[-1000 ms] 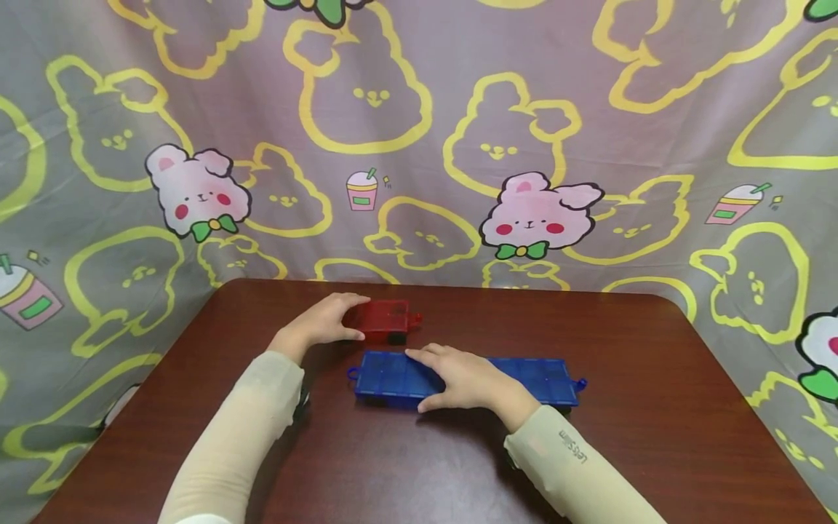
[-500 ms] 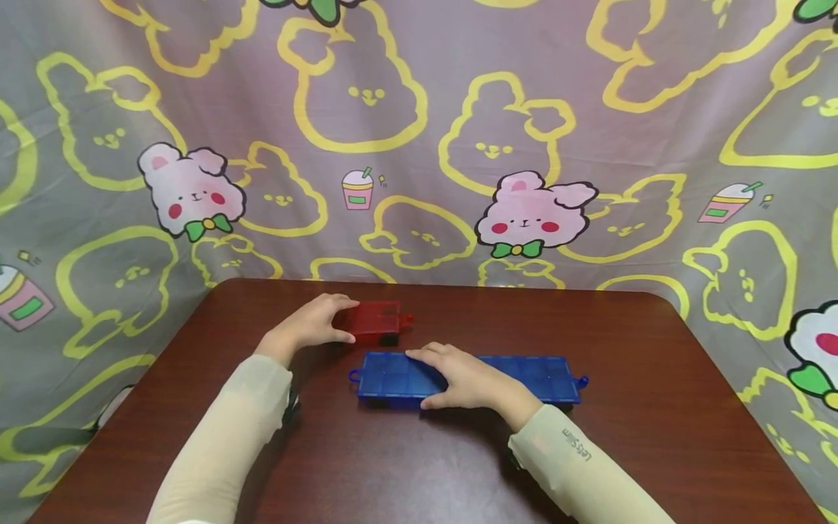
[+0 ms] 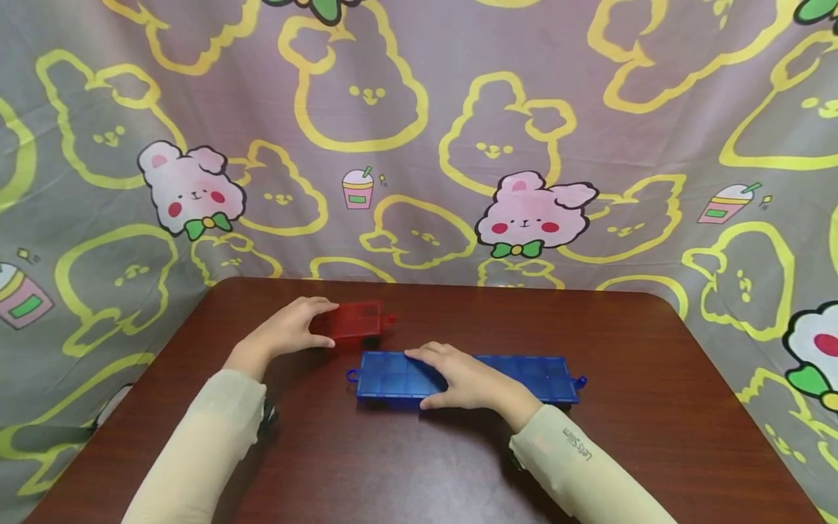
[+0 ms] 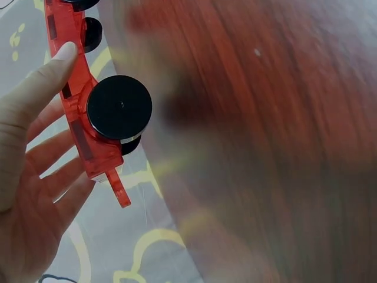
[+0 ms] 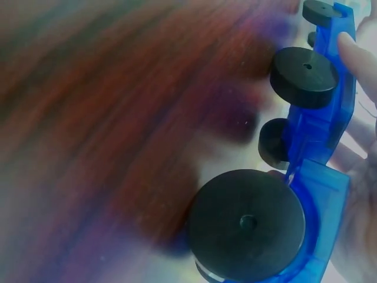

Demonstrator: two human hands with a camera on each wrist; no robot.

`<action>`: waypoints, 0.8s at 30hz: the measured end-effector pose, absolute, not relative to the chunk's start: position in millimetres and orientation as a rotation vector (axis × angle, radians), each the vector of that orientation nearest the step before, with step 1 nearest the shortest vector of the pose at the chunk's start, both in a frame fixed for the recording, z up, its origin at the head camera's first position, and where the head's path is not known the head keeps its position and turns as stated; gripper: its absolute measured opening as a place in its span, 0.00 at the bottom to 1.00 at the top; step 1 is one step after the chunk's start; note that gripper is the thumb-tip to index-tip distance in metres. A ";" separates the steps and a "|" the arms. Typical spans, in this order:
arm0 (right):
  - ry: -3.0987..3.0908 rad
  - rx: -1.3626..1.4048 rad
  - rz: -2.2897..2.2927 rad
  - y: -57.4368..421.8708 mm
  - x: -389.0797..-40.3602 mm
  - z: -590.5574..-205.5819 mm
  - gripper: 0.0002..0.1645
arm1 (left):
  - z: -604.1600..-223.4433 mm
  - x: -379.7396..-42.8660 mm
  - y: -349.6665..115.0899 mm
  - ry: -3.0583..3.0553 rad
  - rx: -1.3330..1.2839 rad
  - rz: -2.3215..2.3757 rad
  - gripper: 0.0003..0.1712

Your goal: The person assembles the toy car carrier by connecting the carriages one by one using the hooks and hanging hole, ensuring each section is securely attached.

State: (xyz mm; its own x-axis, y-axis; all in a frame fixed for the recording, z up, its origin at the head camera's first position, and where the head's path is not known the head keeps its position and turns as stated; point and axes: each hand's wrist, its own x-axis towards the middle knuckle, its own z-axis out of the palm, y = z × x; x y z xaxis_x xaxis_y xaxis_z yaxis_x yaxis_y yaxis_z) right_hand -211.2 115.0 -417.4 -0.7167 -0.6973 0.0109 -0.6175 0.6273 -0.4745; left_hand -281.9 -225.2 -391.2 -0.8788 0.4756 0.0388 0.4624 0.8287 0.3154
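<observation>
My left hand (image 3: 284, 331) grips a small translucent red toy car base (image 3: 356, 324) by its left end, thumb on the near side and fingers on the far side. In the left wrist view, the red car base (image 4: 76, 112) shows black wheels (image 4: 119, 108) and a small tab at its end. Nearer to me, my right hand (image 3: 468, 378) holds a longer translucent blue car base (image 3: 389, 375) across its middle. The blue piece has a ring at its left end and a knob at its right. Its black wheels (image 5: 247, 224) show in the right wrist view. The two pieces are apart.
Both pieces are at a brown wood-grain table (image 3: 628, 451) with rounded far corners. A curtain (image 3: 419, 175) printed with bears and drink cups hangs behind the table and along its sides.
My left hand has moved left with the red car base, widening its offset from the blue one. My right hand and the blue car base have hardly moved.
</observation>
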 end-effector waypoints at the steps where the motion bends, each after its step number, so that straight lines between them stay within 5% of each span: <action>1: 2.673 -1.090 -0.685 115.0 -211.2 -417.7 0.49 | -390.4 -279.8 -227.1 2.966 0.752 0.497 0.42; 24: 2.692 -1.060 -0.778 120.4 -211.5 -419.5 0.50 | -388.4 -230.7 -268.9 3.003 0.650 0.466 0.43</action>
State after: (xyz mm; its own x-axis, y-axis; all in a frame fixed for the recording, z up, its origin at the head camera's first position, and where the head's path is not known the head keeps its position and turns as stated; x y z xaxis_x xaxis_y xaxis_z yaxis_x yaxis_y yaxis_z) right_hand -211.5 120.4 -419.5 -0.7402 -0.6703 0.0524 -0.5950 0.6167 -0.5153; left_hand -230.7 -268.9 -388.4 -0.9119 0.4094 0.0300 0.3992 0.8675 0.2968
